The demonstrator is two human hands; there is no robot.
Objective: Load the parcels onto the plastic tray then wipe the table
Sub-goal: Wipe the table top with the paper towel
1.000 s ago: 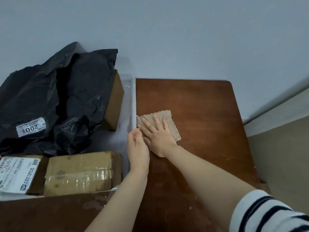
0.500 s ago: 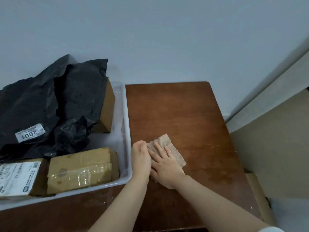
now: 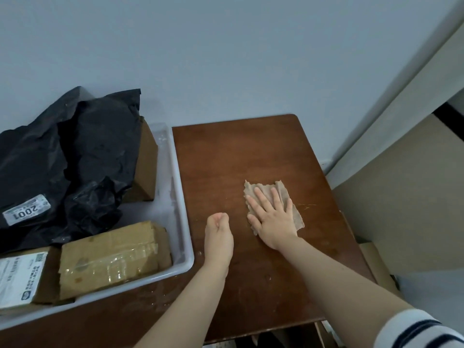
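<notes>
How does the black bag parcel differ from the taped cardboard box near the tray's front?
The black bag parcel is crumpled plastic; the taped cardboard box is tan and straight-edged. The bag piles high toward the tray's back; the box lies low at the front. Both sit inside the plastic tray.

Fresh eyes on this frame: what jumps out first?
First, the right hand pressed flat on a tan cloth, right of centre on the brown table. Next, the big crumpled black bag parcel heaped beside cardboard boxes in the white plastic tray on the left. The left hand rests curled on the table between tray and cloth, holding nothing.
</notes>
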